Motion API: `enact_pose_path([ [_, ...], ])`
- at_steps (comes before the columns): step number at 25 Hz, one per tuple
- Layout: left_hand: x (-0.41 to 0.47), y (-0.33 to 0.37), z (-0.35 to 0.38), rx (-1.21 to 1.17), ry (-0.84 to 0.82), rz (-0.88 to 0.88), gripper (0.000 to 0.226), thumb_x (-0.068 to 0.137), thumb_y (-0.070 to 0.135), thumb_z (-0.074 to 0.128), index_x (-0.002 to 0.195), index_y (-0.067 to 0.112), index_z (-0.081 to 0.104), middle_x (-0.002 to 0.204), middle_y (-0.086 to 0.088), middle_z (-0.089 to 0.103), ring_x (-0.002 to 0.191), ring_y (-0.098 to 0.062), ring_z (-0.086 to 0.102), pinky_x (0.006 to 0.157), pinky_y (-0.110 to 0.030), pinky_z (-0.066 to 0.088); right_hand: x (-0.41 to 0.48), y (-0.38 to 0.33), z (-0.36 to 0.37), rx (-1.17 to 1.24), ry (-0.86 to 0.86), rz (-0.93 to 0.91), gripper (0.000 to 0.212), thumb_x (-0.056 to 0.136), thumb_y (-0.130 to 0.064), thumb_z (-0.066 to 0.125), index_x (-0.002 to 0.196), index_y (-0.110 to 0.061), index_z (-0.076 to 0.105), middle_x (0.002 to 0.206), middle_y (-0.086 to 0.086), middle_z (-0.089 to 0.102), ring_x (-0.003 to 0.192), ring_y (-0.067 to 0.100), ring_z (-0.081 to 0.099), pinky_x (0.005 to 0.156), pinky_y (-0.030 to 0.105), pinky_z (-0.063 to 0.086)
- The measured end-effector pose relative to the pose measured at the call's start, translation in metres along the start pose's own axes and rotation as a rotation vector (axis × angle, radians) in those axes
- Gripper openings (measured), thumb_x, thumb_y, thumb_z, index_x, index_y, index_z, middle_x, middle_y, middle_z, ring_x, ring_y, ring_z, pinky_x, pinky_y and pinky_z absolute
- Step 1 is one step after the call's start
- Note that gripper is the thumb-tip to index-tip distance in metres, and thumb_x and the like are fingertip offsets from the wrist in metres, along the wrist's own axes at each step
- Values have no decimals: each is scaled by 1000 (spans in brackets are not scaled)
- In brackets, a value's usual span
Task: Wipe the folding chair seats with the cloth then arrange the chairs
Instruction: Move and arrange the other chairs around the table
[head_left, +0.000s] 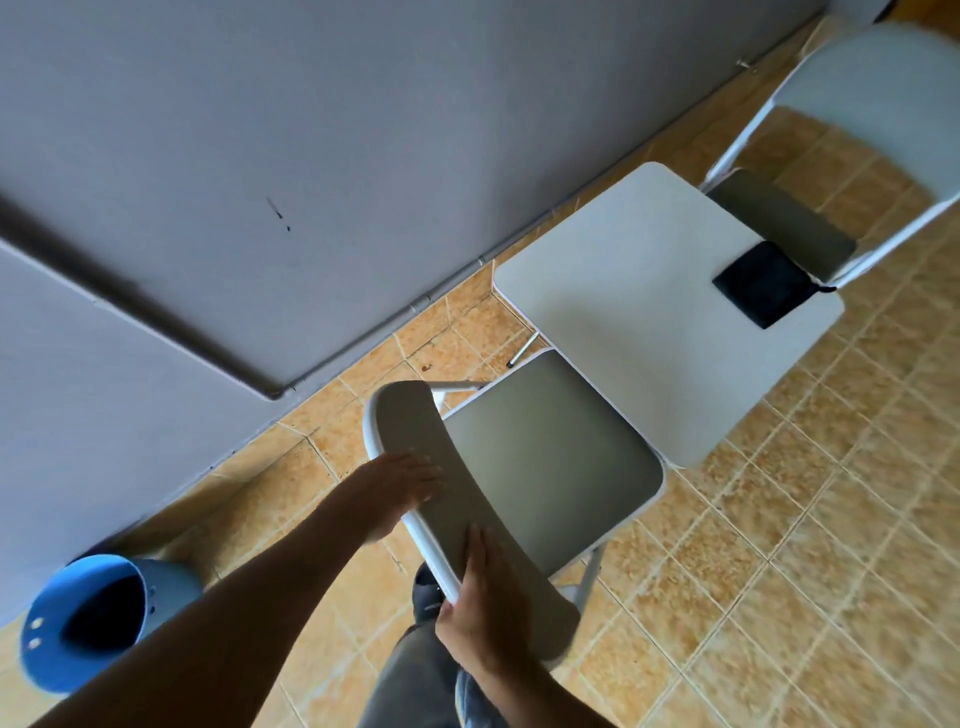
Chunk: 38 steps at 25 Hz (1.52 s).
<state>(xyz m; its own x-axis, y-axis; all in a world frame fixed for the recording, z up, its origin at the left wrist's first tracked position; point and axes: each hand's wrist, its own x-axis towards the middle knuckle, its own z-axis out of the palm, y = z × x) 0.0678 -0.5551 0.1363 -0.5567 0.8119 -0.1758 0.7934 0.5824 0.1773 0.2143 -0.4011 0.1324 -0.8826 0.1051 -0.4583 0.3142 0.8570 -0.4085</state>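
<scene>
Folding chair (550, 457), backrest gripped by both hands (410, 488), touches white table (623, 291); blue bucket (78, 623) nearby.

Dim, soft daylight; blurred, wide-angle-warped edges.

Both hands, left (400, 486) and right (480, 613), reach forward, fingers curled in a grip.
</scene>
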Motion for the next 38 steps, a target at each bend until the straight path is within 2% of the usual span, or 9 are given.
enact_pose_path([
  [3, 16, -23, -6, 73, -143, -13, 67, 41, 17, 91, 104, 27, 73, 108, 10, 72, 101, -14, 68, 90, -32, 53, 11, 0, 2, -41, 35, -35, 94, 58, -35, 82, 140, -6, 47, 136, 13, 59, 120, 29, 59, 100, 40, 50],
  [6, 33, -25, -3, 114, -177, -12, 59, 42, 18, 90, 98, 22, 75, 102, 6, 74, 95, -18, 70, 88, -33, 54, 27, -3, -5, -62, 18, 17, 88, 57, -30, 83, 135, -5, 51, 129, 14, 63, 116, 31, 61, 101, 42, 50],
  [12, 62, -25, -7, 117, -151, 16, 60, 33, 23, 91, 92, 24, 76, 98, 7, 75, 91, -15, 71, 82, -31, 57, 45, 13, -36, -73, 1, 24, 85, 74, -31, 76, 147, -11, 36, 144, 10, 51, 129, 29, 51, 109, 42, 42],
  [17, 63, -57, -21, 81, 33, -53, 55, 40, 7, 90, 92, 18, 75, 98, -4, 74, 93, -25, 71, 80, -38, 58, 59, 7, -28, -73, 44, 31, 80, 61, -24, 82, 133, -9, 51, 123, 11, 65, 107, 30, 65, 91, 41, 55],
  [24, 80, -36, -15, 186, 13, -155, 59, 32, 4, 85, 90, 11, 74, 93, -9, 73, 91, -30, 69, 89, -42, 54, 63, 28, -42, -71, 45, -14, 81, 74, -22, 76, 145, -8, 40, 142, 14, 53, 128, 33, 52, 107, 46, 43],
  [28, 93, -24, -1, 161, 11, -184, 51, 45, 5, 77, 96, 11, 73, 100, -11, 72, 97, -29, 68, 95, -44, 49, 65, 53, -63, -57, 1, -33, 80, 83, -25, 69, 151, -12, 29, 153, 10, 40, 140, 29, 39, 115, 43, 34],
  [31, 96, -26, 2, 142, -20, -168, 58, 40, 8, 83, 98, 13, 74, 102, -9, 73, 97, -27, 69, 93, -44, 51, 61, 61, -70, -3, -18, -38, 82, 84, -33, 64, 153, -19, 23, 156, 2, 35, 142, 22, 35, 117, 35, 28],
  [35, 100, -24, -4, 149, -86, -159, 72, 20, 17, 89, 91, 19, 76, 95, -2, 74, 90, -22, 70, 85, -38, 55, 49, 67, -70, 55, 18, -42, 85, 76, -50, 59, 151, -25, 29, 154, -4, 40, 135, 17, 46, 112, 33, 37],
  [38, 98, -24, -7, 144, -128, -147, 75, 23, 21, 89, 97, 21, 73, 101, -2, 72, 95, -23, 68, 89, -39, 53, 52, 68, -66, 30, 25, -27, 89, 71, -55, 63, 149, -26, 31, 151, -5, 44, 131, 18, 50, 109, 37, 43],
])
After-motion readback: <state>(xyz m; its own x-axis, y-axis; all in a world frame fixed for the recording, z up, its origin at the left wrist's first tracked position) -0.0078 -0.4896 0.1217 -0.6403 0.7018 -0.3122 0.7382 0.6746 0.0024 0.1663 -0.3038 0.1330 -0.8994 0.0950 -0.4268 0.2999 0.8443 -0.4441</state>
